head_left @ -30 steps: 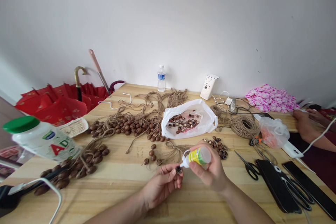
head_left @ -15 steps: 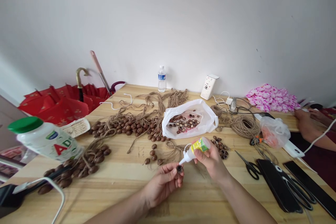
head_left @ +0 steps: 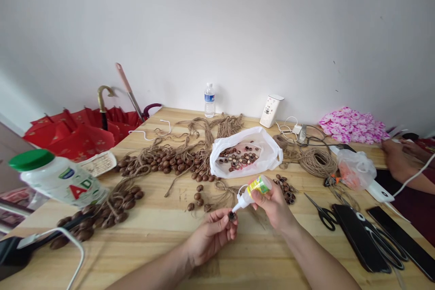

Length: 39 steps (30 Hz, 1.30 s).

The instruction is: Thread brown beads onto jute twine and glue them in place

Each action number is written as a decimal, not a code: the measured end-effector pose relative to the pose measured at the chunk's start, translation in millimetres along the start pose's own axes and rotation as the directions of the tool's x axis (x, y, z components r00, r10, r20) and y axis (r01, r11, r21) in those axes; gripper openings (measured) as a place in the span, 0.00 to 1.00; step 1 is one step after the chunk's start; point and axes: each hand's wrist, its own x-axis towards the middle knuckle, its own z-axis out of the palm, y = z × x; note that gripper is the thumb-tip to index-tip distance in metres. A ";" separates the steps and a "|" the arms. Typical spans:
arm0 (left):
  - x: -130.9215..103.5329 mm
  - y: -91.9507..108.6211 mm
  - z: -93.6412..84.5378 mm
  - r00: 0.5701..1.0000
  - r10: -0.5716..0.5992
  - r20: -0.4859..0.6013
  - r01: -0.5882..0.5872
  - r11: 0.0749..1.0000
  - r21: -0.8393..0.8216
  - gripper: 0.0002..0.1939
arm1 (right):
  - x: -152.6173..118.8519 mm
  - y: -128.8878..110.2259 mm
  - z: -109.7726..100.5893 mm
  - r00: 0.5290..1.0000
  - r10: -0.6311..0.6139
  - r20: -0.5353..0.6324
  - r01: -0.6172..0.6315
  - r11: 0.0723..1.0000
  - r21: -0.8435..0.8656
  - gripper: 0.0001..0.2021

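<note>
Between the fingertips of my left hand (head_left: 214,232) is a dark brown half nutshell (head_left: 232,216), its hollow side up. My right hand (head_left: 272,206) grips a glue bottle (head_left: 257,186) with a yellow-green label, tilted so the white nozzle points down into the shell. Whether glue is flowing is too small to tell. Just beyond, a white plastic bag (head_left: 246,173) lies open with many shell pieces inside. A small heap of half shells (head_left: 284,189) is right of my right hand. Several loose brown nuts (head_left: 197,196) lie beyond my left hand.
Nuts tied on twine (head_left: 170,161) spread across the table's middle. At left stands a white jar (head_left: 64,179) with a green lid. On the right lie black scissors (head_left: 324,213), a phone (head_left: 360,238) and a twine coil (head_left: 318,162). Another person's hand (head_left: 397,161) is at far right.
Both hands hold nearly the same pose, with the nozzle still at the shell. The whole view has shifted very slightly.
</note>
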 end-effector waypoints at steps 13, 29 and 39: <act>0.2 -0.8 -2.9 1.000 0.005 -0.001 -0.005 1.000 -0.024 0.06 | -2.9 -11.5 3.9 1.000 0.007 0.024 -0.005 0.995 -0.105 0.16; 1.2 -1.6 -4.4 1.000 0.004 0.002 -0.004 1.000 -0.028 0.07 | -5.0 -19.9 5.1 0.999 -0.030 0.032 0.034 0.991 -0.127 0.15; 0.5 -0.1 -1.7 1.000 -0.006 -0.008 0.006 1.000 -0.019 0.07 | -4.5 -22.4 7.1 0.996 -0.078 0.033 0.082 0.985 -0.153 0.13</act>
